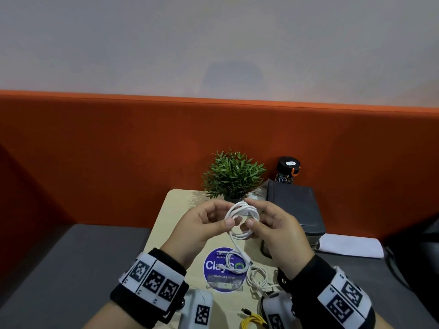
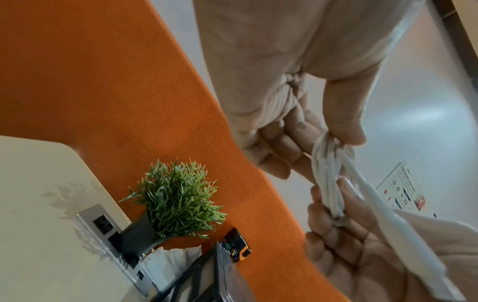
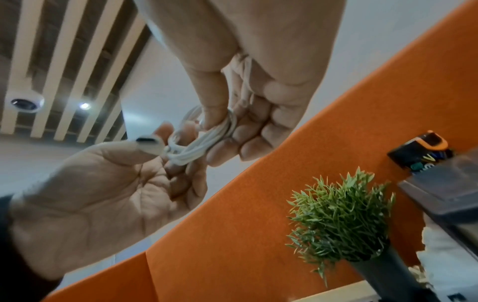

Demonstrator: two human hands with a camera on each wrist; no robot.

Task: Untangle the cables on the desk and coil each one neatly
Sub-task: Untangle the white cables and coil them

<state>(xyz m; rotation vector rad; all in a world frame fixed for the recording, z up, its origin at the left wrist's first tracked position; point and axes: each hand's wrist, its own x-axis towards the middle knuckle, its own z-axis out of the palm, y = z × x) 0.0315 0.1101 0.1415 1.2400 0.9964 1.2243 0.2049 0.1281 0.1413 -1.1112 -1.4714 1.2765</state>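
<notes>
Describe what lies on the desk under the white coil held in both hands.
Under the held white cable coil: a blue round sticker on the desk, with another white cable across it. The right hand hides the desk beyond.

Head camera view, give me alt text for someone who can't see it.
Two hands, left hand and right hand, hold a coiled white cable above a small desk. More white cable and a yellow cable lie below, with a plant behind.

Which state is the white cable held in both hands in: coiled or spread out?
Mostly coiled: the white cable forms bundled loops between the left hand and right hand, with one tail hanging down.
</notes>
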